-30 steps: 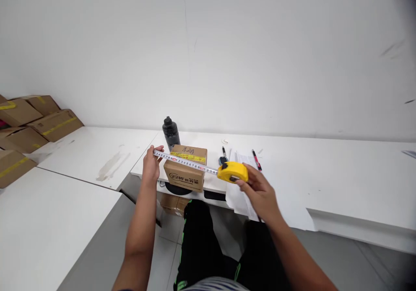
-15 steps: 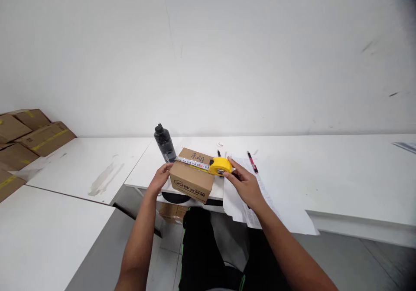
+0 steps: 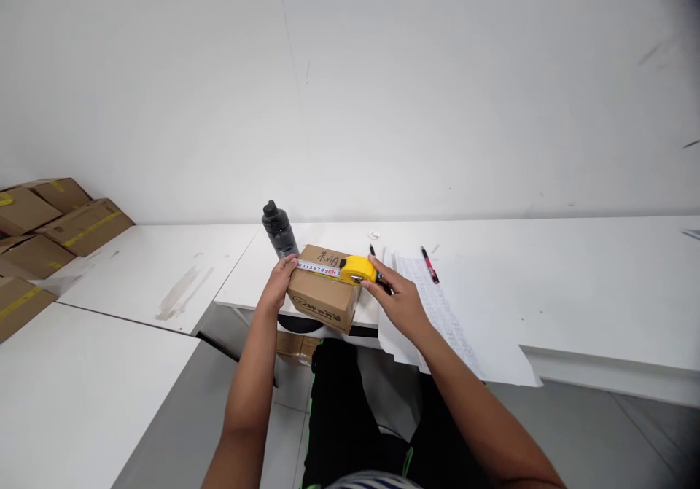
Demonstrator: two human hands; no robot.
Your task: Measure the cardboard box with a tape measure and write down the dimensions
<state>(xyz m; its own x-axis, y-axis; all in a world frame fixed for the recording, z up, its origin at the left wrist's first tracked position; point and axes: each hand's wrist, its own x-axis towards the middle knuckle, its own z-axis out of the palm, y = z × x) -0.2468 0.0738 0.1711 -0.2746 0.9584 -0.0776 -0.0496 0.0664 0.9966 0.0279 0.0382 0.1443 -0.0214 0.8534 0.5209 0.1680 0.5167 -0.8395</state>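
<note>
A small brown cardboard box (image 3: 322, 296) with black print and handwriting sits tilted at the table's front edge. Across its top runs the white blade (image 3: 317, 267) of a tape measure, its numbers facing up. My left hand (image 3: 278, 283) grips the box's left end, fingertips at the blade's outer end. The yellow tape measure (image 3: 359, 269) is held between the thumb and fingers of my right hand (image 3: 402, 303), with its case over the right part of the box top. Whether my left fingers pinch the blade is too small to tell.
A dark water bottle (image 3: 281, 231) stands behind the box's left end. Written sheets of paper (image 3: 464, 329) overhang the table edge at right, near a red and black pen (image 3: 429, 264) and a black pen (image 3: 372, 250). Several cartons (image 3: 87, 232) are stacked far left.
My left hand has moved up the box's left end to the blade's tip. My right hand has brought the tape measure's case left over the box, and less blade shows.
</note>
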